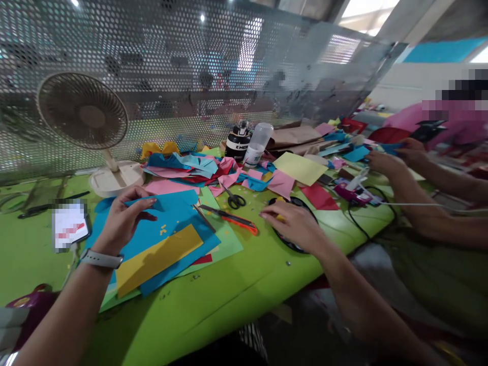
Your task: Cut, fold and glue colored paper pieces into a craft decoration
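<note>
My left hand [131, 216], wearing a wristwatch [102, 258], hovers over blue paper [173, 203] with its fingers loosely bent and apart, nothing visible in them. A yellow paper strip [160, 258] and tiny yellow cut pieces [163, 230] lie on the blue sheet. My right hand [292, 223] is over a round black tray [310, 211], fingers closed together. A bit of yellow shows by its fingers; what they hold is too small to make out. Between my hands lie an orange cutter knife [236, 220], open black-handled scissors [234, 199] and tweezers [205, 218].
A desk fan [91, 117] and a phone [70, 225] stand left. Paper scraps [190, 168], a black bottle [237, 142] and a clear bottle [259, 145] line the back by a perforated metal screen [171, 66]. At right, a co-worker's hands [389, 162] hold blue paper near a purple glue gun [353, 192].
</note>
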### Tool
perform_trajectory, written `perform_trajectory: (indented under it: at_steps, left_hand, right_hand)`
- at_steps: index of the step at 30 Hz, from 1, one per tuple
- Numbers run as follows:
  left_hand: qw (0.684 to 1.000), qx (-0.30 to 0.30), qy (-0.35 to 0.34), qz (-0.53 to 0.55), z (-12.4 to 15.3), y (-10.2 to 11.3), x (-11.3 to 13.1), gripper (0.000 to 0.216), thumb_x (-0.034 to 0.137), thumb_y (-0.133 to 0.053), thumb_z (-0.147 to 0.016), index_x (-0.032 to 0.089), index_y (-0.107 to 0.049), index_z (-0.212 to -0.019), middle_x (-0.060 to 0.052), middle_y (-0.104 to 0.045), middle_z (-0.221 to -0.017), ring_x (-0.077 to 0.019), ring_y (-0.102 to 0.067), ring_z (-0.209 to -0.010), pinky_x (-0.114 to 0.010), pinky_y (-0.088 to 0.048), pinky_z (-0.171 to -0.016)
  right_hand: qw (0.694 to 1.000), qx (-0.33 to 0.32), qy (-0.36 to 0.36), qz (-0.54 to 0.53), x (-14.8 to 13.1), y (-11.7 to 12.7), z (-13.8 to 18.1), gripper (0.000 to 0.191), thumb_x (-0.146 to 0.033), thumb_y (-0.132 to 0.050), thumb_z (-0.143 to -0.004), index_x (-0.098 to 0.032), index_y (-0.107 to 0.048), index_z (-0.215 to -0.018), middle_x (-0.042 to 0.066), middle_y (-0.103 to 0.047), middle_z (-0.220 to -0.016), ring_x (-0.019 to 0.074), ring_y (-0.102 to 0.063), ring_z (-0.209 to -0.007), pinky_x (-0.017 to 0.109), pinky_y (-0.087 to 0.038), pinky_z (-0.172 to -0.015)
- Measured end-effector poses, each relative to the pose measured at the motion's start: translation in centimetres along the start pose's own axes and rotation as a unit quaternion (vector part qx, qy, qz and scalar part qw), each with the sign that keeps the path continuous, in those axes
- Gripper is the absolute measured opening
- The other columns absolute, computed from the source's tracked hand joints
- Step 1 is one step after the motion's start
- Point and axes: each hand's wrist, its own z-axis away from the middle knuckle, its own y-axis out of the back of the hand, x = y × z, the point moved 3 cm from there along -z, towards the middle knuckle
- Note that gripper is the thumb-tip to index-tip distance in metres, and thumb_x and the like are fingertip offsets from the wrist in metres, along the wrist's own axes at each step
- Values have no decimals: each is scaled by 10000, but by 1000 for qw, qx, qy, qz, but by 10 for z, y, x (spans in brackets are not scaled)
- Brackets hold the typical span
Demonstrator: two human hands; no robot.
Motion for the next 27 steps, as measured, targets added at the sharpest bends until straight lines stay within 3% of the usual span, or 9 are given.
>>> perform_trajectory:
  at_steps: [3,9,13,19,23,27]
  left_hand:
    - [1000,-7,18,25,-2,1,-3,212,243,-767,-628,193,-571,-692,39,-605,-682,-113,-599,-588,-203,-555,-484]
    - [997,-43,60,18,-4,-3,-9,294,252,-793,-634,182,-543,-772,35,-649,-686,-143,-671,-625,-220,-569,-520]
    - [994,-79,77,-12,1,-8,-13,335,320,-795,-672,187,-533,-833,14,-679,-758,-169,-706,-692,-208,-553,-527]
    - [991,-102,90,-13,5,-10,-21,341,400,-795,-674,168,-618,-851,-24,-706,-783,-177,-710,-744,-243,-566,-604]
    - [988,-116,106,1,5,-9,-26,335,419,-782,-689,162,-632,-843,-28,-701,-766,-182,-714,-753,-243,-563,-607]
    - [986,-127,109,5,4,-8,-29,336,427,-764,-711,167,-615,-863,-28,-698,-767,-178,-714,-719,-232,-554,-558]
  right_hand:
    - [991,58,-86,86,30,16,14,267,-301,-445,-893,-209,-674,-997,87,-689,-1047,251,-636,-962,370,-473,-838]
    - [958,-143,-136,206,80,-1,22,367,-235,-539,-765,-122,-631,-1102,169,-623,-1149,309,-591,-1060,386,-442,-879]
    - [944,-180,-132,242,87,-19,20,337,-252,-543,-757,-117,-631,-1053,174,-621,-1076,312,-603,-992,389,-439,-811]
    - [952,-173,-93,234,97,-19,10,235,-277,-624,-680,-188,-641,-896,154,-650,-984,336,-620,-941,415,-455,-764]
    - [965,-120,-54,228,96,-16,8,94,-251,-631,-668,-231,-592,-751,186,-654,-889,357,-628,-886,444,-454,-727]
    - [975,-86,-101,179,103,-13,16,190,-335,-653,-618,-258,-547,-754,141,-653,-775,381,-647,-790,504,-488,-686]
